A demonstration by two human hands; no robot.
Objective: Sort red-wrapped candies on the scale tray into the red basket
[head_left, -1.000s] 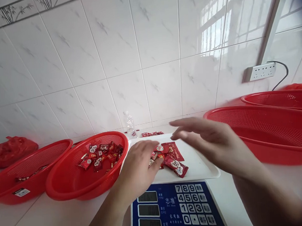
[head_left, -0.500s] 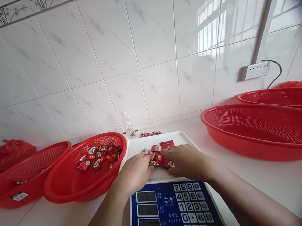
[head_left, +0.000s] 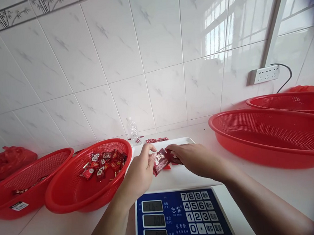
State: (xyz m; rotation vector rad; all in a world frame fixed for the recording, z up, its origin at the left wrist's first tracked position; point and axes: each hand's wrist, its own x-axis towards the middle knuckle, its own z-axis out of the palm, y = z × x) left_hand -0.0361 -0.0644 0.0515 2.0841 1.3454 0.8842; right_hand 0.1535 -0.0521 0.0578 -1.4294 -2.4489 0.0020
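Both hands are closed round a bunch of red candy packets (head_left: pixel 160 160) held just above the white scale tray (head_left: pixel 177 177). My left hand (head_left: pixel 140 172) pinches the packets from the left with thumb and fingers. From the right, my right hand (head_left: pixel 193 158) grips the same bunch, its fingers curled over them. A small red piece lies on the tray under the hands. In front of the tray sits the blue scale keypad (head_left: pixel 180 218) with three displays.
A red basket (head_left: pixel 70 189) with several candy packets stands left of the tray, another red basket (head_left: pixel 19 184) beyond it. Two large red baskets (head_left: pixel 271 138) sit at right. A small bottle (head_left: pixel 132 130) and loose candies stand by the tiled wall; a power strip (head_left: pixel 264 75) hangs there.
My right hand came down onto the candies on the tray. Both hands gathered the packets together and lifted them off the tray, leaving it almost bare.
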